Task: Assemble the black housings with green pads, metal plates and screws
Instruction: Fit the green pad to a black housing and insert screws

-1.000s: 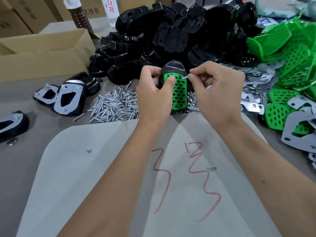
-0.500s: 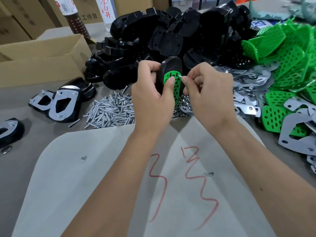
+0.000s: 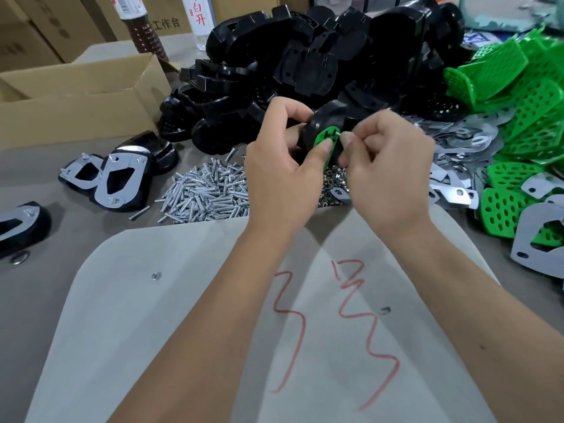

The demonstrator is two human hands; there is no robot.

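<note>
My left hand [image 3: 282,172] grips a black housing [image 3: 328,117] with a green pad [image 3: 326,138] pressed into it, thumb on the pad. The housing stands tilted on edge above the table. My right hand [image 3: 387,175] pinches a small screw [image 3: 338,134] at the pad's upper holes. A heap of loose screws [image 3: 207,193] lies just below my hands. Behind them rises a pile of black housings [image 3: 320,62]. Green pads [image 3: 525,96] and metal plates [image 3: 457,148] are heaped at the right.
Several finished housings with metal plates [image 3: 119,178] lie at the left, one more at the left edge [image 3: 18,222]. A cardboard box [image 3: 76,96] stands at the back left. A pale sheet with red marks [image 3: 213,315] covers the near table. Bottles [image 3: 137,22] stand behind.
The housing has turned further on edge, so less of the green pad shows. My right hand has stayed at the pad's top holes with the screw.
</note>
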